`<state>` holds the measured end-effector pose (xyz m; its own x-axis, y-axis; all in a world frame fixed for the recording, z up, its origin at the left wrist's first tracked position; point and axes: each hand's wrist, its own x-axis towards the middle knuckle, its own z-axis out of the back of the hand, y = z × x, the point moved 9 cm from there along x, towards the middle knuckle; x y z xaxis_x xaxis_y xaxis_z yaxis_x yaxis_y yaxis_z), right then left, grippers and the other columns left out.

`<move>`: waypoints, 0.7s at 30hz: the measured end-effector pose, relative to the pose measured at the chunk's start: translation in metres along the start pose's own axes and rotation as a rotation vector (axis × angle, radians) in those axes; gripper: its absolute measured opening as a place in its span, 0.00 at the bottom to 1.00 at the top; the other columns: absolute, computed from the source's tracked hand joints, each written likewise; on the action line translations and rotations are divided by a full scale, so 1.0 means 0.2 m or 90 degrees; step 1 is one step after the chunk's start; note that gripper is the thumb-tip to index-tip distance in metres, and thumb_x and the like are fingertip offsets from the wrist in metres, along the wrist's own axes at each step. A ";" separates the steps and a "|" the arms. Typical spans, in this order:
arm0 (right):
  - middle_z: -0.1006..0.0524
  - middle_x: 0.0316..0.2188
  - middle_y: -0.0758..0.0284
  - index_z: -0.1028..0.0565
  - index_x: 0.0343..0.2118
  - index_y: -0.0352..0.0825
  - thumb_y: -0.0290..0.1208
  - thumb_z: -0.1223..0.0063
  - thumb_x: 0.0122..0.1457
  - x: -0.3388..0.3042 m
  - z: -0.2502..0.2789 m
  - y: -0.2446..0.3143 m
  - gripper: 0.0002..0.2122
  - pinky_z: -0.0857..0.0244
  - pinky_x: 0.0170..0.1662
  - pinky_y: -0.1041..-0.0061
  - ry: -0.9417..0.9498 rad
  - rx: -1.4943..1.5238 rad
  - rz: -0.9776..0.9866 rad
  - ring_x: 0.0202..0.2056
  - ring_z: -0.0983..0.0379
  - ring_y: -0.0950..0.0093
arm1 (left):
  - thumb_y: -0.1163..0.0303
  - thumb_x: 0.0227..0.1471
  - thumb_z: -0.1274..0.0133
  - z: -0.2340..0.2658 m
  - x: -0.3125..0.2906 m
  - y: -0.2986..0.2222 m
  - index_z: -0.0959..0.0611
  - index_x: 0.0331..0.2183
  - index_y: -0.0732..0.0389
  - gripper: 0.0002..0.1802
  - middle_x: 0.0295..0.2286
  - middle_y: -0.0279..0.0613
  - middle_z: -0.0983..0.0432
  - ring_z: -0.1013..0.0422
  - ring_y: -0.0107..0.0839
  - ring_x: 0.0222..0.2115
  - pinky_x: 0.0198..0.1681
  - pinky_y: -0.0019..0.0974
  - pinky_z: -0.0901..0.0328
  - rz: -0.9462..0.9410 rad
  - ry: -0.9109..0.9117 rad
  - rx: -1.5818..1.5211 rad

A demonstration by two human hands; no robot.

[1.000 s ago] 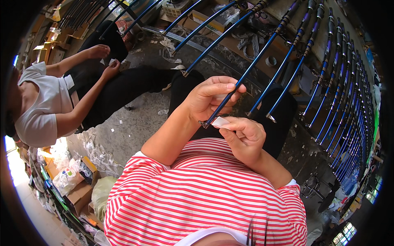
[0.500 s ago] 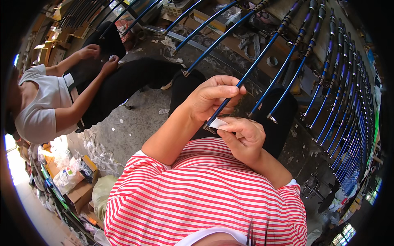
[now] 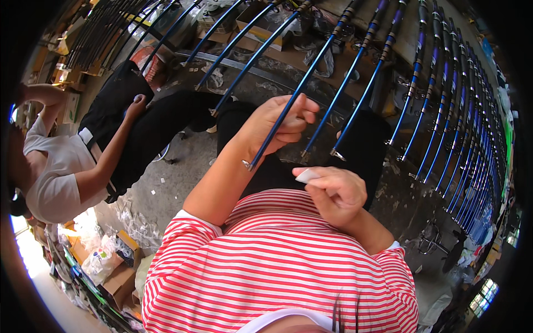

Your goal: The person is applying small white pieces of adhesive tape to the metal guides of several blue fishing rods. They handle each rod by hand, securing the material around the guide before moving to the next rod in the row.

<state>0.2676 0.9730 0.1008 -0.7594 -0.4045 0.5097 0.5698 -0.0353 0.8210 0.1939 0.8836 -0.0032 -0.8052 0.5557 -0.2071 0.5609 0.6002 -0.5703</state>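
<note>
Flanking the held blue rod, more rods crowd right, a seated co-worker left.

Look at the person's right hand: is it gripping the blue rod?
No: the right hand pinches a small white piece, while the left hand alone is closed around the blue rod.

Grey concrete floor, cardboard boxes lower left, daylight at left edge.
</note>
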 end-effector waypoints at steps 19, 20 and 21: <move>0.22 0.27 0.60 0.27 0.26 0.32 0.20 0.41 0.46 -0.03 0.04 -0.13 0.06 0.31 0.27 0.81 -0.038 0.073 -0.061 0.25 0.23 0.72 | 0.76 0.50 0.52 -0.14 0.00 0.13 0.26 0.42 0.74 0.16 0.28 0.47 0.23 0.49 0.09 0.11 0.11 0.13 0.53 -0.004 0.208 -0.255; 0.22 0.26 0.60 0.27 0.26 0.32 0.20 0.41 0.46 -0.03 0.03 -0.14 0.06 0.31 0.26 0.81 -0.033 0.077 -0.065 0.25 0.23 0.72 | 0.76 0.50 0.52 -0.14 0.00 0.13 0.26 0.42 0.74 0.16 0.28 0.47 0.23 0.49 0.09 0.11 0.11 0.13 0.53 -0.005 0.206 -0.254; 0.22 0.26 0.60 0.27 0.26 0.32 0.20 0.41 0.46 -0.03 0.03 -0.13 0.06 0.31 0.26 0.81 -0.030 0.071 -0.057 0.25 0.23 0.72 | 0.76 0.50 0.52 -0.14 0.00 0.12 0.26 0.42 0.74 0.16 0.28 0.47 0.23 0.49 0.09 0.11 0.11 0.13 0.53 -0.006 0.204 -0.253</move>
<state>0.2550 0.9817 0.0775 -0.8209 -0.3607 0.4428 0.4630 0.0337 0.8857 0.2134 0.9145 0.0051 -0.7458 0.6605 0.0868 0.6341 0.7437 -0.2119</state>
